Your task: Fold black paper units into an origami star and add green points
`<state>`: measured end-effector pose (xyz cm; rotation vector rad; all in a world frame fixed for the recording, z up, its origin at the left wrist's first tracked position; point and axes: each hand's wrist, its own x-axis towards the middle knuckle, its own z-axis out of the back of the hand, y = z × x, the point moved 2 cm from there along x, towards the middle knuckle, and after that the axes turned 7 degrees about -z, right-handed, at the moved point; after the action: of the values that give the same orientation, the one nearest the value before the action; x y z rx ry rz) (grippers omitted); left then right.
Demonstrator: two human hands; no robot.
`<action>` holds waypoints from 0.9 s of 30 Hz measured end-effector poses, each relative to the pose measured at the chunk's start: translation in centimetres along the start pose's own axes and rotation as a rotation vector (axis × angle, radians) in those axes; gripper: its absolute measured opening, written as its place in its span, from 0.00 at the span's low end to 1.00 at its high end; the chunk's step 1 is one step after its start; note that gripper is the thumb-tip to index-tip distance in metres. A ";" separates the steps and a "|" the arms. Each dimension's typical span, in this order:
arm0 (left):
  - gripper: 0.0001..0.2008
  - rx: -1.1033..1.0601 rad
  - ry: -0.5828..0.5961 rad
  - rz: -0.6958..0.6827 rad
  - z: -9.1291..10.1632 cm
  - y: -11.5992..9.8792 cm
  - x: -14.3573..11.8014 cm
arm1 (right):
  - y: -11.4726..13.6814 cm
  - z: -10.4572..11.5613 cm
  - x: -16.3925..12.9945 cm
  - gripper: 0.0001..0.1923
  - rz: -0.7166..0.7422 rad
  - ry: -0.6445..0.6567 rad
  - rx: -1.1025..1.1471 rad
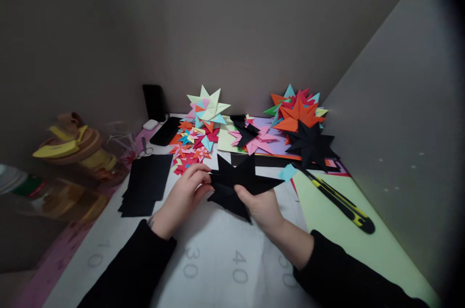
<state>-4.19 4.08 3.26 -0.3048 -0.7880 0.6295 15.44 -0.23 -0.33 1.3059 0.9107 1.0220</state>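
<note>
Between my two hands is a black folded paper star (232, 179), held up over the white table surface (210, 254). My right hand (263, 206) grips its lower right side, with the thumb lying across the front. At the left, my left hand (189, 194) pinches one of the star's points between thumb and fingers. Beyond the star lie small colourful folded stars (191, 141) and a pink star (259, 139) with a black folded piece (247, 133) on it. Another black star (310, 143) leans at the right against a pile of coloured stars (300, 112).
Black paper squares (147, 182) are stacked at the left, with small scissors (146, 147) behind. A yellow and black utility knife (337, 201) rests on pale green paper (363, 250) at the right. A phone (165, 131), an earbud case (150, 125) and jars (69, 201) stand left. Walls enclose the back and right.
</note>
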 end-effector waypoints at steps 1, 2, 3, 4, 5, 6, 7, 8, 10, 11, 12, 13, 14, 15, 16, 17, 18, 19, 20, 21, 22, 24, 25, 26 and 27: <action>0.04 -0.011 -0.004 0.010 0.1 0.0 0.0 | 0.0 0.0 0.0 0.25 -0.002 0.002 0.003; 0.05 -0.026 -0.010 0.016 0.1 0.0 0.0 | -0.1 0.0 0.0 0.25 -0.002 0.007 0.005; 0.06 -0.042 -0.018 0.026 0.1 0.0 0.0 | -0.1 0.0 0.0 0.24 -0.002 0.013 0.008; 0.06 -0.058 -0.028 0.043 0.1 0.1 0.0 | -0.2 0.0 0.0 0.24 -0.002 0.024 0.012; 0.06 -0.075 -0.039 0.069 0.0 0.1 -0.1 | -0.2 0.0 0.0 0.23 -0.004 0.038 0.016; 0.06 -0.095 -0.056 0.105 -0.1 0.2 -0.1 | -0.3 -0.1 0.0 0.23 -0.009 0.054 0.019; 0.06 -0.121 -0.077 0.151 -0.3 0.2 -0.1 | -0.3 -0.1 -0.1 0.23 -0.015 0.068 0.022; 0.06 -0.151 -0.102 0.200 -0.4 0.3 -0.1 | -0.4 -0.1 -0.1 0.22 -0.022 0.084 0.024; 0.05 -0.204 -0.161 0.286 -0.6 0.3 -0.2 | -0.5 -0.2 -0.1 0.22 -0.035 0.106 0.028; 0.05 -0.219 -0.195 0.319 -0.7 0.2 -0.2 | -0.5 -0.2 -0.2 0.22 -0.041 0.113 0.027; 0.05 -0.226 -0.225 0.347 -0.7 0.2 -0.2 | -0.5 -0.3 -0.2 0.22 -0.044 0.118 0.023; 0.05 -0.228 -0.250 0.370 -0.8 0.0 -0.1 | -0.5 -0.3 -0.2 0.22 -0.047 0.123 0.017; 0.05 -0.232 -0.272 0.392 -0.8 -0.1 -0.1 | -0.4 -0.3 -0.2 0.22 -0.047 0.129 0.010; 0.06 -0.239 -0.291 0.415 -0.8 -0.2 -0.1 | -0.3 -0.4 -0.2 0.22 -0.046 0.135 0.004; 0.06 -0.249 -0.310 0.439 -0.9 -0.3 -0.1 | -0.2 -0.4 -0.2 0.22 -0.043 0.140 -0.002; 0.06 -0.260 -0.330 0.462 -1.0 -0.4 -0.1 | -0.2 -0.5 -0.3 0.22 -0.040 0.140 -0.007; 0.07 -0.269 -0.349 0.480 -1.1 -0.5 -0.1 | -0.1 -0.6 -0.3 0.22 -0.039 0.134 -0.012; 0.07 -0.275 -0.366 0.492 -1.2 -0.5 -0.1 | -0.1 -0.6 -0.3 0.22 -0.040 0.121 -0.016; 0.07 -0.279 -0.378 0.497 -1.4 -0.6 0.0 | -0.2 -0.6 -0.3 0.23 -0.043 0.101 -0.016; 0.07 -0.280 -0.390 0.494 -1.5 -0.6 0.0 | -0.2 -0.7 -0.3 0.23 -0.050 0.080 -0.010; 0.07 -0.273 -0.402 0.479 -1.6 -0.6 0.0 | -0.3 -0.7 -0.2 0.24 -0.057 0.060 -0.001; 0.06 -0.222 -0.408 0.387 -1.6 -0.7 0.0 | -0.4 -0.7 -0.2 0.25 -0.065 0.033 0.018; 0.05 -0.181 -0.394 0.306 -1.5 -0.8 0.1 | -0.4 -0.7 -0.2 0.25 -0.066 0.027 0.025; 0.04 -0.136 -0.368 0.211 -1.3 -0.9 0.1 | -0.4 -0.7 -0.2 0.25 -0.065 0.025 0.029; 0.04 -0.095 -0.333 0.117 -1.2 -1.0 0.2 | -0.3 -0.7 -0.1 0.25 -0.063 0.027 0.032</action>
<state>-2.81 3.37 3.00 -0.3396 -1.1281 0.7657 14.80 -0.15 -0.70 1.2852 0.9863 0.9819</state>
